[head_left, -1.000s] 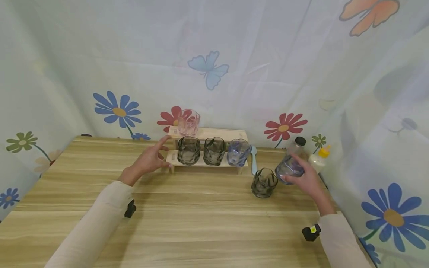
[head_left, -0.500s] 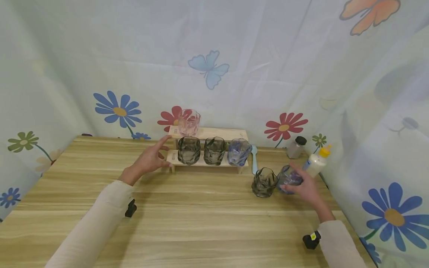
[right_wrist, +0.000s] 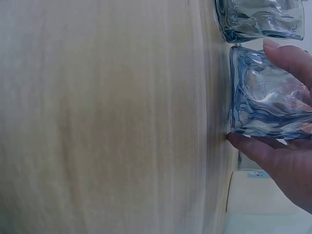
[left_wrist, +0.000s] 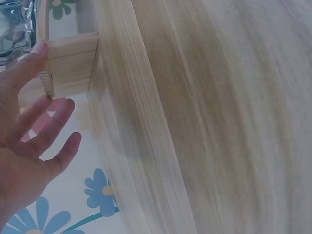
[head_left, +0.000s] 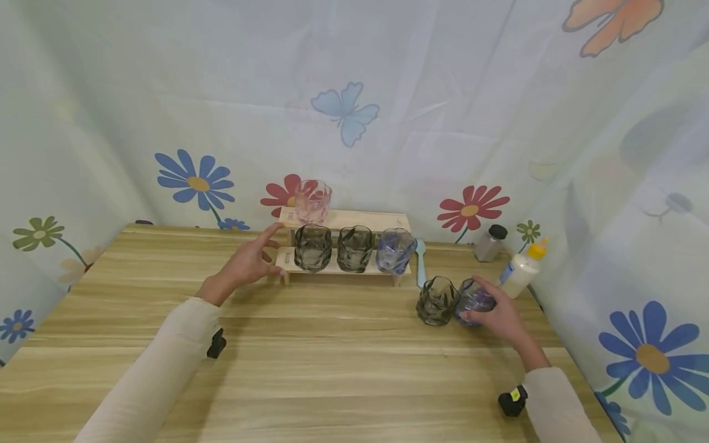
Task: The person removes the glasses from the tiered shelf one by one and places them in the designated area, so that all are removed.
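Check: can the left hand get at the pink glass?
Likely yes: the left hand is at the left end of the rack, holding no glass, and the pink glass looks unblocked from that side.

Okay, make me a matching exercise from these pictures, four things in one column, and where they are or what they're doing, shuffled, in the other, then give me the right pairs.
Column one
1. Pink see-through glass tumbler
2. Light-blue long-handled spoon
3. Left hand
4. Right hand

Column two
A. Lying just past the right end of the pale wooden two-tier stand
B. Thumb and fingers around a blue-tinted, wavy-sided glass tumbler
C. Standing on the stand's upper tier
D. Fingers spread at the stand's left end

Right pairs
1-C
2-A
3-D
4-B
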Tool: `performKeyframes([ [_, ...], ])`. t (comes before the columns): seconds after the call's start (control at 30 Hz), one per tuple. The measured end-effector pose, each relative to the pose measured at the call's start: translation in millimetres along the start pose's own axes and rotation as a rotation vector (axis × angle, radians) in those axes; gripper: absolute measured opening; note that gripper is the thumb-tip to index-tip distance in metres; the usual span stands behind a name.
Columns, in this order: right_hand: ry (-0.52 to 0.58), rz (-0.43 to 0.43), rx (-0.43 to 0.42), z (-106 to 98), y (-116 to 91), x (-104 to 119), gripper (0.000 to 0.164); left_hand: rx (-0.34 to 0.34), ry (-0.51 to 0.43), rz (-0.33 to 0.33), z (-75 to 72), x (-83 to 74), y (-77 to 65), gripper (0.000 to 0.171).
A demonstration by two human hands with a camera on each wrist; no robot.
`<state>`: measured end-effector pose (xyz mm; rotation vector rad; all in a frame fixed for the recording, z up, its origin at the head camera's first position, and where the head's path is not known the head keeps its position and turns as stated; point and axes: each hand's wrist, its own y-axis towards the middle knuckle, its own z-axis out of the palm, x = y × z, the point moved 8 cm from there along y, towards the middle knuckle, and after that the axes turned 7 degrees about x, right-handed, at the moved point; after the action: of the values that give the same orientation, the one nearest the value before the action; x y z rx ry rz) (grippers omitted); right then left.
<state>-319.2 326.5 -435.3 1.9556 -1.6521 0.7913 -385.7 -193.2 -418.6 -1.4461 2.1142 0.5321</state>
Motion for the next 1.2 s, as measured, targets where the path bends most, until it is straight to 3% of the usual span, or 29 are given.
performKeyframes([
  [0.27, 0.014, 0.019, 0.003, 4, 1, -3, 0.092, -0.008, -0.006, -0.001, -0.2, -0.7, -0.6, 0.108],
  [0.87, -0.005, -0.047, -0.003, 0, -2, 3, 0.102, -0.005, -0.019, -0.011, 0.9, 0.0, -0.8, 0.109],
  [1.2, -0.034, -0.115, 0.002, -22, 13, 51, 0.099, 0.002, -0.022, -0.016, 0.7, 0.8, -0.3, 0.107],
])
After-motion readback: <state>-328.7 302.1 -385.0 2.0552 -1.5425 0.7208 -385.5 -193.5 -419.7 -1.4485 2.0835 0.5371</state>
